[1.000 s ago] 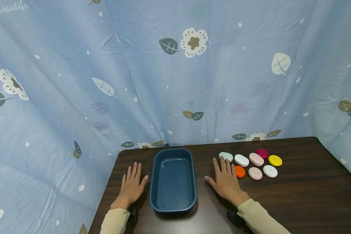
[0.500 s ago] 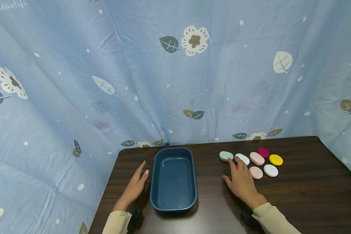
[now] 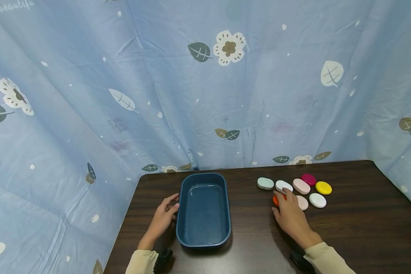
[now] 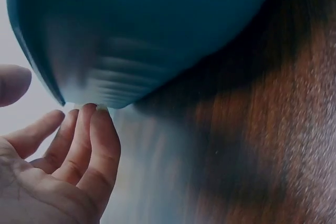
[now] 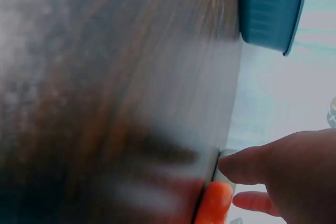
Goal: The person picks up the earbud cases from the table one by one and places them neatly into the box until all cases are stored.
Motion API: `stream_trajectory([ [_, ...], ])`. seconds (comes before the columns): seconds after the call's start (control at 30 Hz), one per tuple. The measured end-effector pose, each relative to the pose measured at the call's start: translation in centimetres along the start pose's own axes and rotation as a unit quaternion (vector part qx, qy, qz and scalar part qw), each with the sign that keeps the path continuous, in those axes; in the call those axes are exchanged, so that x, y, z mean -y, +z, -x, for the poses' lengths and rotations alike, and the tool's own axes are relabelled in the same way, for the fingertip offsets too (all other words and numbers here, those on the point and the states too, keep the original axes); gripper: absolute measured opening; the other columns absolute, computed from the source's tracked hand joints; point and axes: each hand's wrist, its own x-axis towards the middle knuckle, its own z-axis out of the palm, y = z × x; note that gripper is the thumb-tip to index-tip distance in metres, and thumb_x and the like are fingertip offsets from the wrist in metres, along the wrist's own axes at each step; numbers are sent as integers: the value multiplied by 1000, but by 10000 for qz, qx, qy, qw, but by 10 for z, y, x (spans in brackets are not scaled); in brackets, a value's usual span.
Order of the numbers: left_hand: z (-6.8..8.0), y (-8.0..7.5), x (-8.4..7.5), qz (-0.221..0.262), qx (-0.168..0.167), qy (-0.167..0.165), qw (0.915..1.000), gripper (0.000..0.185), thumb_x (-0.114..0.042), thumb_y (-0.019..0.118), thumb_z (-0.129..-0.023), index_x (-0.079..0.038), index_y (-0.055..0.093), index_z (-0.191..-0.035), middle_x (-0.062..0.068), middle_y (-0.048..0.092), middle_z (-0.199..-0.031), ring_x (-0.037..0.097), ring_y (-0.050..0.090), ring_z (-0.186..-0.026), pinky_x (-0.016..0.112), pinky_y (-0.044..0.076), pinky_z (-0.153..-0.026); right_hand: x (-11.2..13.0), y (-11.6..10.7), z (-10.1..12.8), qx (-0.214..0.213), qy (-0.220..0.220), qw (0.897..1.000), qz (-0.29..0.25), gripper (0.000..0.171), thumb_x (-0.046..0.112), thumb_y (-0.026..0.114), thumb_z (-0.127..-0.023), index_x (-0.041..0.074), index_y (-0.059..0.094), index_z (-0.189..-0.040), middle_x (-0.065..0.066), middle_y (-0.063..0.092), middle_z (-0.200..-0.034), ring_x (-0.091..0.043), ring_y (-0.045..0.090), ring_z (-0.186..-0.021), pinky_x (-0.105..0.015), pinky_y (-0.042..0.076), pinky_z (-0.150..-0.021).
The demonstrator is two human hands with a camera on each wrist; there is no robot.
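One blue bin (image 3: 203, 213), inner floor in full view, stands on the surface (image 3: 250, 247); the left grip (image 3: 161, 220), loosely spread, is at its left side. The right grip (image 3: 290, 217), thumb apart, arches over an orange oval piece (image 3: 275, 200).

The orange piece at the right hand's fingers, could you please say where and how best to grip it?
I'd probably pinch the orange piece by its rounded edge, from above and its left: it lies low on the table, open on that side, while a white piece and a pale pink piece flank its far and right sides.
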Motion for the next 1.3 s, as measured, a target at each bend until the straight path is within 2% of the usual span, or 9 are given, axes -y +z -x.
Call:
stream_trajectory([
  [0.2,1,4,-1,285,97,-278,9992,46,-2,58,-105,4,52,-150,21,55,-135,19,61,-92,27,54,-70,-2,0,3,6,-46,10000,-12,50,0,79,-86,-13,61,-131,-39,46,-139,-58,51,-120,-69,52,-89],
  [0.43,0,6,-1,524,135,-447,9975,48,0,59,-103,5,52,-150,22,54,-132,20,60,-92,28,55,-71,-3,-3,3,1,-101,9999,-63,49,-3,81,-84,-12,63,-128,-38,46,-135,-56,54,-115,-67,52,-88],
  [0.77,-5,5,-5,1019,66,-1084,9889,47,-3,56,-105,2,51,-152,6,50,-110,19,50,-92,32,50,-70,-9,-2,-1,-183,-292,9994,-46,45,-6,84,-80,-11,67,-121,-33,52,-119,-51,57,-103,-65,53,-87],
  [0.9,-5,6,-7,1094,33,-1170,9871,48,-1,57,-104,2,52,-151,4,50,-107,18,49,-88,30,46,-66,-9,-4,-2,-212,-294,9993,-2,44,-7,85,-78,-9,68,-119,-30,54,-113,-50,58,-101,-63,53,-85],
  [1.03,-4,6,-8,1131,10,-1190,9864,47,0,56,-104,3,52,-151,4,50,-106,19,49,-87,30,44,-63,-8,-6,-5,-50,-251,9997,-7,44,-7,85,-78,-9,68,-119,-29,57,-111,-47,59,-99,-63,54,-85],
  [1.17,-4,7,-9,1195,6,-1240,9851,47,0,56,-104,2,52,-151,4,50,-105,19,49,-87,29,42,-62,-8,-7,-7,91,-255,9996,-19,43,-7,84,-79,-8,67,-119,-28,59,-108,-45,61,-96,-62,54,-86],
  [1.3,-4,7,-11,1213,0,-1289,9842,47,0,57,-104,2,53,-150,4,51,-106,20,50,-90,29,44,-63,-10,-7,-7,42,-346,9994,-31,42,-8,84,-79,-6,67,-117,-27,59,-105,-44,60,-94,-60,53,-84],
])
